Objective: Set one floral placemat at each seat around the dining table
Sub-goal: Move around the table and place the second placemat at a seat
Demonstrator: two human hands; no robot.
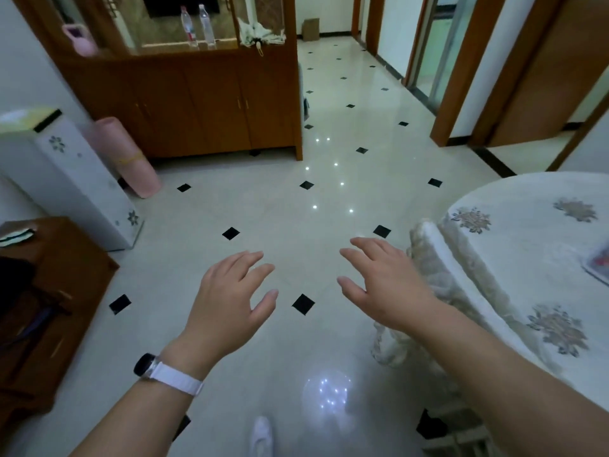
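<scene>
- The left hand, wearing a white-strapped wristwatch, is hovering empty, fingers spread, over the glossy pale tiled floor.
- The right hand is hovering likewise, holding nothing.
- A red-patterned placemat corner is lying on the round white-clothed dining table, at the frame's right edge.

No legible text, red bottle label at eleven o'clock too blurred to read, watch face turned away
</scene>
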